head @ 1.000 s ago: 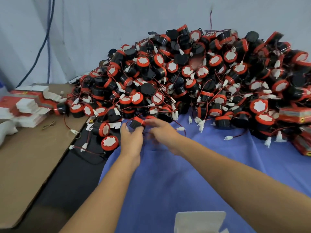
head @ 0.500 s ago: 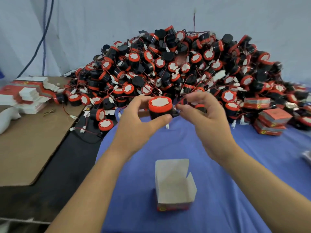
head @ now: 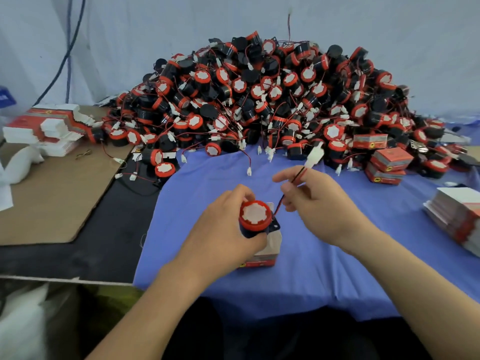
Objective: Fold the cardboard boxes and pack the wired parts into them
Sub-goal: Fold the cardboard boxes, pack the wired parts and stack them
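**Part poised over box mouth, lead held clear**

The wired part [head: 255,218] is directly above the open box [head: 271,249]. Its red cap faces up and its cylinder axis is roughly vertical, in line with the box mouth. I cannot tell whether its base already touches the box rim. In my judgement the coming move is a straight drop, and it turns on the lead going in with the body rather than trailing over the rim.

My left hand [head: 223,229] is on the box's left side and is the nearer hand. Its fingers and thumb are curled round the part's black body.

My right hand [head: 319,206] is right of the box and slightly beyond it. Thumb and forefinger pinch the red-and-black wire [head: 298,175], and the other fingers are loosely curled. The wire rises from the part's right flank through that pinch. Its white connector [head: 314,154] projects past the fingertips, away from the box.

The box stands on the blue cloth [head: 311,276]. Beyond the box rises the pile of loose parts [head: 272,100], with closed boxes [head: 387,162] to the far right at the pile's foot
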A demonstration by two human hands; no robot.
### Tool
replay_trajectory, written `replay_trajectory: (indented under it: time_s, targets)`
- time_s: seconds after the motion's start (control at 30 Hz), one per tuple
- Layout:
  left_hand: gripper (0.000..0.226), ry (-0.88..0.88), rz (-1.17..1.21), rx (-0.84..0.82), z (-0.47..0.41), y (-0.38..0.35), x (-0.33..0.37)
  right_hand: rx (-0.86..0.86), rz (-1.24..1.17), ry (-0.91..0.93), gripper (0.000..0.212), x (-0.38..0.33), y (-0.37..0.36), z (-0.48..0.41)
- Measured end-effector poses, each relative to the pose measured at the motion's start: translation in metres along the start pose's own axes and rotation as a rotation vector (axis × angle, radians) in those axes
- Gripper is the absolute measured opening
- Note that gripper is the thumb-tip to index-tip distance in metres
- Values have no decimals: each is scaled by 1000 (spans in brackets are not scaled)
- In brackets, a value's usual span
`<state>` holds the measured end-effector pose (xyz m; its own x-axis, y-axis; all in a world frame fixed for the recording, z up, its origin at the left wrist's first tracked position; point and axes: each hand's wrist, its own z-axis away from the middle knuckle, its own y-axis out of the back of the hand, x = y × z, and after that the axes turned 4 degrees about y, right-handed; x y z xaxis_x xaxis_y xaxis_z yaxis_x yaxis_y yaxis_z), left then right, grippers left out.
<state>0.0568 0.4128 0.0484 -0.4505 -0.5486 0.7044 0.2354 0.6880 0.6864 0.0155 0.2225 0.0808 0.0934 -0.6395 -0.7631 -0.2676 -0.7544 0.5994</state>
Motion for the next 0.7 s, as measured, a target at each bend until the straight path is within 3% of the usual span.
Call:
replay_trajectory:
  time_s: [0.23,0.5,0.7]
  targets:
    - [43,-141,-311,40,1,-19,-21,-40,54,-19,15,14,-20,5]
    - [28,-205,-540,79,7,-43,-41,-175,409,57,13,29,-31,5]
    - [19,-219,-587,205,15,-57,-47,-116,453,109,2,29,-36,1]
